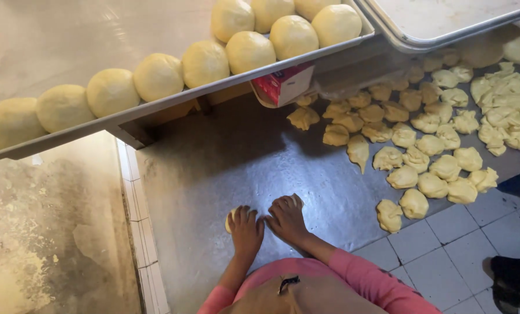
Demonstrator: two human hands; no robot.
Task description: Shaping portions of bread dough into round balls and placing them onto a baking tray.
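hands, left [246, 228] and right [287, 218], cup dough on oily steel worktop [225, 163].

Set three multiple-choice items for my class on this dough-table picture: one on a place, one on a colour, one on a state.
1. Where do the smooth round dough balls sit?
A. on the raised metal tray
B. on the tiled floor
C. in a bowl

2. What colour are the person's sleeves?
A. blue
B. pink
C. white

3. What are the hands doing?
A. hanging free above the table
B. gripping the tray
C. each pressing palm-down on a dough piece on the metal table

Answers:
1 A, the balls line the tray.
2 B, both sleeves show pink.
3 C, the left hand and right hand lie flat, with dough peeking out at their edges.
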